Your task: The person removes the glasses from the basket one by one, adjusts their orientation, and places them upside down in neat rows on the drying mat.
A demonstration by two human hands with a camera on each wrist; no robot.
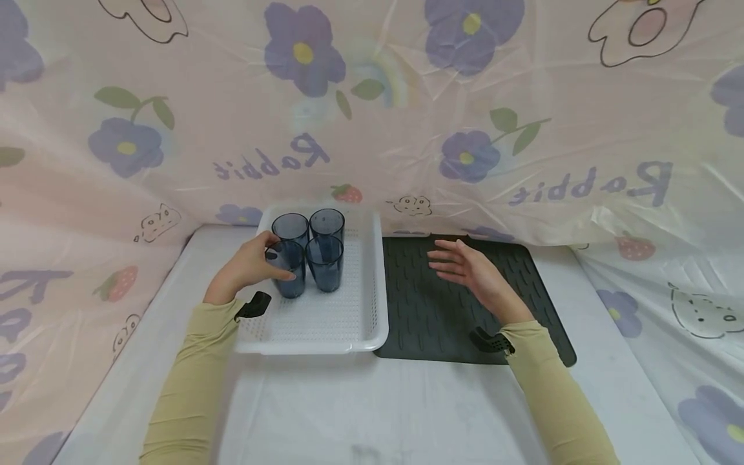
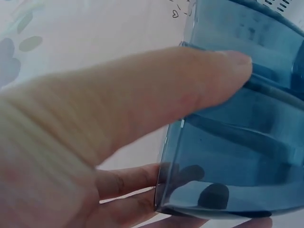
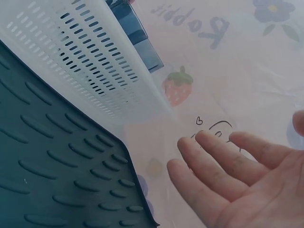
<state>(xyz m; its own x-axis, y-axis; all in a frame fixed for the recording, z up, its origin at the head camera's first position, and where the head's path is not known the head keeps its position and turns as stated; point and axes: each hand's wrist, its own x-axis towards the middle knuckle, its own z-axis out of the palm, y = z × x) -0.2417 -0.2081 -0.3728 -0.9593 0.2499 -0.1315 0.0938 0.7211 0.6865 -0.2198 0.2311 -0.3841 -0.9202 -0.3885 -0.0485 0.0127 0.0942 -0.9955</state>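
Note:
Several blue-tinted clear glasses stand upright, grouped in the white perforated basket (image 1: 349,329). My left hand (image 1: 247,265) is at the front-left glass (image 1: 293,284), its thumb on the near side and its fingers round the far side. In the left wrist view the thumb (image 2: 204,78) lies across the blue glass (image 2: 237,147), and the fingertips show at its rim. My right hand (image 1: 471,268) hangs over the dark ribbed mat (image 1: 407,323) with fingers spread and nothing in it. The right wrist view shows that hand (image 3: 237,175) with its fingers extended.
The front-right glass (image 1: 327,271) stands beside the held one, with the back-left glass (image 1: 290,226) and back-right glass (image 1: 328,221) behind. The mat adjoins the basket's right wall (image 1: 380,303). A white table surface (image 1: 360,400) lies in front, and a printed curtain (image 1: 383,129) rises behind.

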